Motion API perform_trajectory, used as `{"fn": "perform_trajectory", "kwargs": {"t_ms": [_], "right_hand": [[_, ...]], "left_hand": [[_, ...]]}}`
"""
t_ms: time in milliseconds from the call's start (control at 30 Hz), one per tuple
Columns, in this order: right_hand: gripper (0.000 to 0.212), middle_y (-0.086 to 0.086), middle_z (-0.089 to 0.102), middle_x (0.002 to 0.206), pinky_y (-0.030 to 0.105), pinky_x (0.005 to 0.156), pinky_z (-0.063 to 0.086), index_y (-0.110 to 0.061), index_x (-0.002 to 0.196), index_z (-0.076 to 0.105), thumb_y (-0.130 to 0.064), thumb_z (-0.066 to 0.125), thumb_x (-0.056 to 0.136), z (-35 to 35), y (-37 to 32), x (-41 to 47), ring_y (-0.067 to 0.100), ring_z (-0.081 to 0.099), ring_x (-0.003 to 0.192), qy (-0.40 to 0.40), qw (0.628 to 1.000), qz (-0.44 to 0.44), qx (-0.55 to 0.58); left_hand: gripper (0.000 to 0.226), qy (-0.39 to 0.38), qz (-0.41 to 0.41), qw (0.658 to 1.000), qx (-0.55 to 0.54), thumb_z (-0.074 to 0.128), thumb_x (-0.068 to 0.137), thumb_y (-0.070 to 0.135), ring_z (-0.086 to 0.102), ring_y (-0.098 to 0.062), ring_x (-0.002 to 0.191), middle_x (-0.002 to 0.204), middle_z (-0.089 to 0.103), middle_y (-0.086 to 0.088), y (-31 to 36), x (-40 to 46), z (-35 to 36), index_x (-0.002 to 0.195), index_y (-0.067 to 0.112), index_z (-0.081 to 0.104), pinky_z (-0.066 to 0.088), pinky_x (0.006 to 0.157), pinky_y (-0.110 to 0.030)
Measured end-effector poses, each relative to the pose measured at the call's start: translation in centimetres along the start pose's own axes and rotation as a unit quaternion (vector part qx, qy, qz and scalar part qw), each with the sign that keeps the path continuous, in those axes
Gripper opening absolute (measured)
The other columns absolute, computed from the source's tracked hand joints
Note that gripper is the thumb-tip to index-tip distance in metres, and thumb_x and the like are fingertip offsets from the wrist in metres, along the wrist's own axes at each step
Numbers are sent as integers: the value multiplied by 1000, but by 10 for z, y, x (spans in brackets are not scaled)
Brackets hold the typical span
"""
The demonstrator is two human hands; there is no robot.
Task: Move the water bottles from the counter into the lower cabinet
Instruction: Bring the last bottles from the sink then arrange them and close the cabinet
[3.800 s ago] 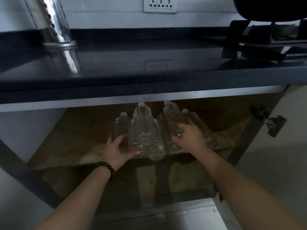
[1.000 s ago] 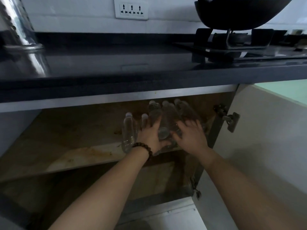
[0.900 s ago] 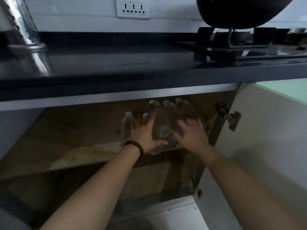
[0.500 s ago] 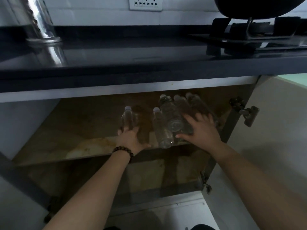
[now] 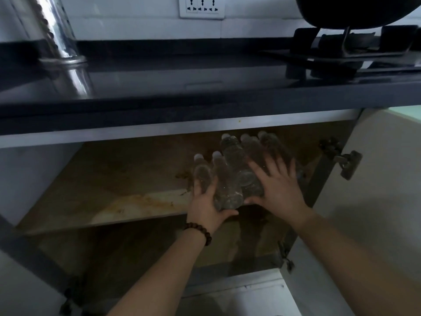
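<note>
Cabinet shelf [image 5: 141,206], frame center: left hand [image 5: 206,206] w/ fingers curled on outer bottle [image 5: 201,176] has pushed it into bottle cluster [image 5: 241,163]; right hand [image 5: 279,187] spread flat.

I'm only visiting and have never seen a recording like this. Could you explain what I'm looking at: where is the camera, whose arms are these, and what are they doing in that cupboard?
There is no machine here. A person wears one wide-angle camera on the head, so you look forward and down along their own bare arms. They face an open lower cabinet under a dark counter. On the cabinet's shelf stands a cluster of clear water bottles, at least five by their caps. The left hand, with a bead bracelet on its wrist, wraps around the bottles at the cluster's left front. The right hand lies spread, fingers open, against the bottles on the right; it is a little blurred. Both seem to be steadying or pressing the group together. On the counter I see no bottles, only a shiny metal pipe at the left and a stove with a dark pan at the right.
</note>
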State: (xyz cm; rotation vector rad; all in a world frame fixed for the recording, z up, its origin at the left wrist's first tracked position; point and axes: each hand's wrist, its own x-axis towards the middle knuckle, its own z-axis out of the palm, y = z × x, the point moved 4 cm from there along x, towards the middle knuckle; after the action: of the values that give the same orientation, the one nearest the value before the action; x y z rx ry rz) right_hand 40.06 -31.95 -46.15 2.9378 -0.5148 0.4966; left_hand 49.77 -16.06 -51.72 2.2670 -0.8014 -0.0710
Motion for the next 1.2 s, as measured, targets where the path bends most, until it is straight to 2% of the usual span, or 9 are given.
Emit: {"fn": "perform_trajectory", "kwargs": {"t_ms": [100, 233, 500, 633, 733, 867, 967, 1067, 1200], "right_hand": [[105, 6, 22, 155, 66, 112, 1, -43, 146, -3, -74, 59, 68, 9, -5, 1, 39, 11, 142, -9, 1000, 8, -11], [96, 6, 31, 149, 67, 111, 1, -41, 147, 7, -68, 60, 71, 14, -8, 6, 41, 18, 139, 16, 998, 41, -37], [99, 5, 7, 159, 66, 112, 0, -39, 147, -7, -69, 54, 76, 15, -9, 19, 38, 1, 144, 8, 998, 57, -18], [88, 11, 7, 159, 50, 117, 3, -23, 151, 11, -62, 52, 84, 11, -18, -33, 28, -1, 147, 176, 965, 124, 152], [92, 9, -13, 159, 43, 119, 4, -16, 152, -3, -67, 37, 87, 44, -50, -71, 22, -13, 147, 96, 951, 166, 242], [93, 8, -28, 153, 39, 119, -9, -12, 149, -14, -72, 16, 84, 76, -64, -58, 19, -24, 143, -7, 953, 181, 242], [87, 7, -30, 151, 35, 113, -18, -12, 148, -16, -67, 15, 88, 75, -64, -42, 19, -25, 142, -21, 952, 185, 242], [78, 4, -25, 154, 34, 114, -16, -15, 150, -10, -59, 23, 94, 71, -59, -45, 14, -24, 140, -16, 948, 172, 267], [78, 2, -15, 159, 33, 118, -6, -15, 152, -3, -58, 26, 93, 65, -42, -65, 15, -12, 145, 76, 923, 232, 296]], "left_hand": [[94, 26, 2, 999, 19, 81, 61, 57, 24, -24, 143, 160, 11, -3, -6, 13, 2, 142, 38, 37, 36, 112, -39], [86, 16, -1, 999, 50, 79, 62, 58, 27, -30, 141, 158, 17, -2, -9, 28, 4, 138, 37, 44, 38, 111, -45], [82, -14, -7, 997, 74, 75, 64, 63, 37, -32, 134, 156, 24, -10, -13, 49, 0, 138, 41, 44, 39, 109, -45], [86, -10, 1, 991, 130, 66, 65, 73, 28, -37, 140, 157, 21, -11, -15, 50, 2, 140, 42, 39, 33, 111, -50], [86, -13, 17, 985, 170, 62, 70, 73, 7, -34, 147, 161, 11, -10, -12, 49, 1, 144, 42, 31, 18, 116, -51], [85, -33, 9, 992, 121, 64, 69, 71, 12, -33, 146, 160, 14, -11, -16, 52, 2, 143, 40, 36, 21, 117, -44], [86, -28, 10, 992, 126, 65, 69, 70, 8, -32, 147, 161, 12, -9, -16, 52, 3, 144, 41, 34, 22, 118, -45], [84, -26, 8, 992, 124, 68, 72, 65, 10, -32, 147, 160, 13, -8, -12, 50, 1, 145, 40, 34, 25, 116, -43], [83, -21, 12, 993, 115, 69, 72, 64, 8, -31, 147, 161, 10, -8, -14, 49, 1, 144, 39, 36, 24, 117, -43]]}}
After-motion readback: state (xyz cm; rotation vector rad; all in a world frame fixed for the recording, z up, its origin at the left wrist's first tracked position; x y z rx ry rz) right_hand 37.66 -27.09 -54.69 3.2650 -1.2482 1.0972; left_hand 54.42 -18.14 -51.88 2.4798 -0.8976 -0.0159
